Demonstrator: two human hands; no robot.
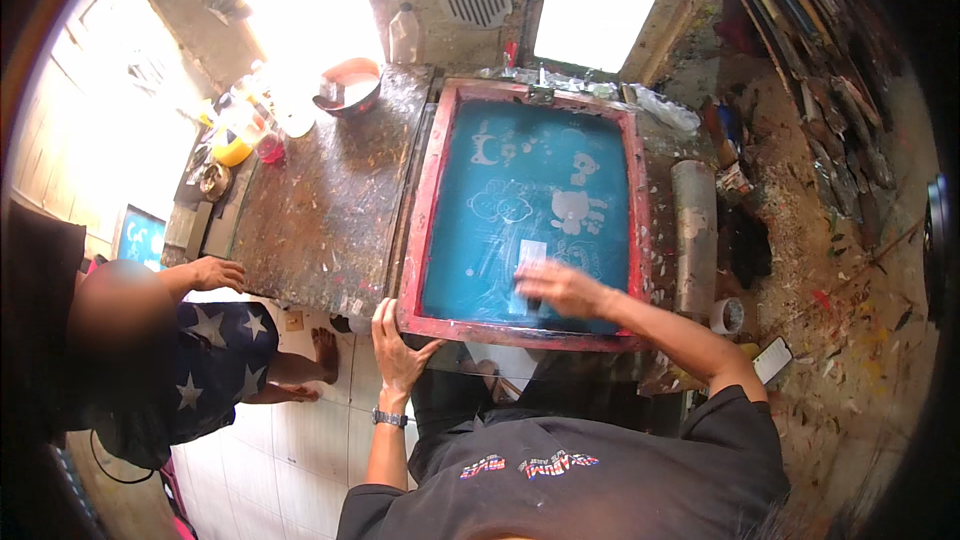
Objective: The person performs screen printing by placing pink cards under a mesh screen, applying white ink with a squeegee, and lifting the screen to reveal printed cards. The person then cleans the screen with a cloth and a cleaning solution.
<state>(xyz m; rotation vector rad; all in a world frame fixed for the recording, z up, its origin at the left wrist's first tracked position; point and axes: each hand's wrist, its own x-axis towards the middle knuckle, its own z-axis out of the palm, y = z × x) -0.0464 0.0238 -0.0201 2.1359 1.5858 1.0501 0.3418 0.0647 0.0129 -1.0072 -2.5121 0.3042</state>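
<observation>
A silk-screen printing frame (420,210) with a red-painted wooden rim lies on the bench before me. Its blue-green mesh (500,165) carries pale cartoon animal figures. My left hand (400,355), a watch on its wrist, grips the near left corner of the rim, fingers on top and thumb along the front edge. Over the lower middle of the mesh is my right hand (565,288), its fingers smeared by motion. A pale rectangular patch (531,255) shows just beyond those fingers, and a small dark shape beneath them; whether either is held, I cannot tell.
A hinge clamp (540,95) sits at the frame's far edge. On the stained bench (330,200) to the left stand a reddish bowl (348,87) and several containers. A grey cylinder (694,230) lies right of the frame, near a phone (772,360). Another person's hand (215,274) reaches the bench's left edge.
</observation>
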